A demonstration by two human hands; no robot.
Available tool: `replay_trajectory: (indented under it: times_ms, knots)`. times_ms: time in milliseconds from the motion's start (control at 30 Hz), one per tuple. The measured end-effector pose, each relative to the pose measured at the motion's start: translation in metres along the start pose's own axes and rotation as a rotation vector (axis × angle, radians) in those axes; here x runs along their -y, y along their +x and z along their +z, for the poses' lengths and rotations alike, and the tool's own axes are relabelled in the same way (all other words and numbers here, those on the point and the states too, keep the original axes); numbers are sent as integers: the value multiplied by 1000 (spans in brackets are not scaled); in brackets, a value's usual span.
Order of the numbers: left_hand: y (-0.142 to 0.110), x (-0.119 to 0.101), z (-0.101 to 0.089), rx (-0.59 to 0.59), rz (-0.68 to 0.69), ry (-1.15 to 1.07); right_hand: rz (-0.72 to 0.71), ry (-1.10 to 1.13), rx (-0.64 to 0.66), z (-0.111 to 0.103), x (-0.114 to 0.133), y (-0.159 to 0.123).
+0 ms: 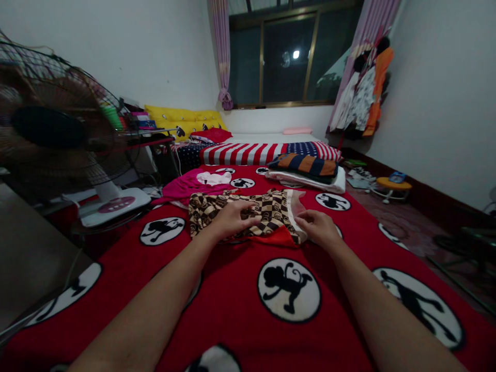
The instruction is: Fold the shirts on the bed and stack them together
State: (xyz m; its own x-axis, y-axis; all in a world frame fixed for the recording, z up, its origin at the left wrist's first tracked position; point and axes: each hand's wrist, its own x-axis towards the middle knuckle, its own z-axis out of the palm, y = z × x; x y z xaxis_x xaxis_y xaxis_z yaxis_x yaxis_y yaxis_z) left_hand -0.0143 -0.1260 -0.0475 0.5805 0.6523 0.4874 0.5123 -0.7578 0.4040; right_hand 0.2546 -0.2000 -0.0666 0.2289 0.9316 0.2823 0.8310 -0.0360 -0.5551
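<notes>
Checkered brown garment [248, 212] lay spread on the red monkey-print blanket [240, 289] ahead of me, only partly folded as I judged it, beside a pink garment [194, 186] not yet folded and a finished-looking folded stack [310, 170]. My left hand [232, 219] pressed flat and open on its middle while my right hand [318, 227] pinched its pale right edge. Its red underlayer and far sleeve were hard to make out.
</notes>
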Motion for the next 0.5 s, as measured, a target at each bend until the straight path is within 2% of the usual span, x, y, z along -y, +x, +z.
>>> replay_trajectory:
  times_ms: [67, 133, 233, 333, 400, 500]
  knots:
    - [-3, -5, 4, 166, 22, 23, 31, -48, -32, -2, -4, 1]
    - [-5, -9, 4, 247, 40, 34, 54, -103, -59, -4, -9, 2]
    - [-5, -20, 0, 264, 79, -57, 96, -181, -47, -8, -10, 2]
    - [-5, -37, -4, 253, 55, -306, 158, -232, 1, -12, -3, 0]
    - [-7, -51, -5, 309, -4, -496, 202, -116, 142, -14, 5, -3]
    - [-10, -70, -1, 542, -26, -716, 187, 237, 467, -12, 17, -10]
